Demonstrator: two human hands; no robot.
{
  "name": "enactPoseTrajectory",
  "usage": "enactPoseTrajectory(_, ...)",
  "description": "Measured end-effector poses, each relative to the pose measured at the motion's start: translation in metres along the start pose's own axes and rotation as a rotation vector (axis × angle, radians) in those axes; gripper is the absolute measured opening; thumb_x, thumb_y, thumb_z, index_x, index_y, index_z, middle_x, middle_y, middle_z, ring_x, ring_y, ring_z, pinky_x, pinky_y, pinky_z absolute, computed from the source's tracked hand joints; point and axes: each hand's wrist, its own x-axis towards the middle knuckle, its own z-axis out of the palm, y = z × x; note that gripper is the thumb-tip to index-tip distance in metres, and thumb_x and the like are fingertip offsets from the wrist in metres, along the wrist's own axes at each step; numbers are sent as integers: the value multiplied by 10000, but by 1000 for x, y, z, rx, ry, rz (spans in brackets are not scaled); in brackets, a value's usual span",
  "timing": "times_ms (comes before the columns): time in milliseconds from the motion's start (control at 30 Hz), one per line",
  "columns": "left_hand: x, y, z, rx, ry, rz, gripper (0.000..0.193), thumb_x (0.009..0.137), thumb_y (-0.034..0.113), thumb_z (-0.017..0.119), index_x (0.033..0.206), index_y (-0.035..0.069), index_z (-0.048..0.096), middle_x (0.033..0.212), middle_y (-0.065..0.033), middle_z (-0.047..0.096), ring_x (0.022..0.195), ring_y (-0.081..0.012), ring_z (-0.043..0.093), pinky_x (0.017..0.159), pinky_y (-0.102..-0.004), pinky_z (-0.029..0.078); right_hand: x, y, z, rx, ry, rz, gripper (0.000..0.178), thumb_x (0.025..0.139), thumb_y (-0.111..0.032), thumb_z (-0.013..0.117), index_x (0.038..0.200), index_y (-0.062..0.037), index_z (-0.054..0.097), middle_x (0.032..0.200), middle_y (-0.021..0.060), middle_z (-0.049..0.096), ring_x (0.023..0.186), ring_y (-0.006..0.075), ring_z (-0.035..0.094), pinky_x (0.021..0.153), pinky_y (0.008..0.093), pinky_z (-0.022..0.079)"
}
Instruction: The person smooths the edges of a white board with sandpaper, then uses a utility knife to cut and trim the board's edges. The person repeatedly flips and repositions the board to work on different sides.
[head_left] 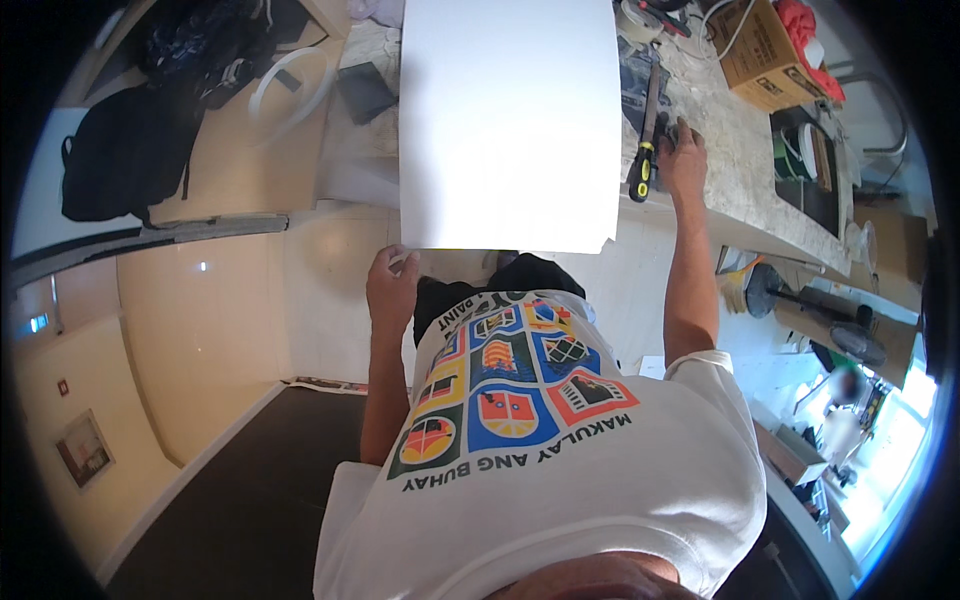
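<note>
A large white board (508, 130) lies on the worktop in front of me, its near edge overhanging towards my body. One near corner, on the right, looks slightly chipped. At its near left corner is my left hand (392, 283), with thumb and fingers curled together; a small pale bit shows at the fingertips, too small to name. Over the worktop to the right of the board, my right hand (684, 162) has its fingers stretched forward and apart. Just left of it lies a file (648, 130) with a black and yellow handle, apparently not gripped.
The stained worktop (735, 165) carries a cardboard box (768, 60) and a tape roll (638, 20) on the right. A dark grey pad (366, 92) lies left of the board. Further left are a black backpack (130, 150) and a white ring (290, 95). A fan (815, 310) stands at right.
</note>
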Motion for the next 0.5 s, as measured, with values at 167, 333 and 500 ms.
enactPoseTrajectory(167, 1, 2, 21, -273, 44, 85, 494, 936, 227, 713, 1314, -57, 569, 1350, -245, 598, 1131, -356, 683, 951, -411, 550, -12, -5, 11, -62, 47, 28, 441, 886, -238, 716, 1284, -57, 658, 1210, 247, 667, 1107, 444, 634, 951, 510, 516)
enactPoseTrajectory(333, 3, -5, 17, -121, -13, 105, 594, 932, 236, 715, 1421, -43, 522, 1365, -258, 589, 1170, -378, 662, 970, -421, 550, 0, 23, 2, -20, 41, 42, 376, 873, -233, 734, 1217, -85, 697, 1094, 224, 707, 1056, 406, 659, 925, 493, 522)
enactPoseTrajectory(500, 0, -5, 19, -245, 38, 118, 749, 944, 217, 708, 1544, -33, 337, 1433, -299, 541, 1181, -369, 659, 958, -403, 551, 0, 18, -7, -41, 82, -3, 375, 887, -257, 742, 1198, -50, 710, 1060, 233, 718, 1000, 424, 681, 887, 488, 540)
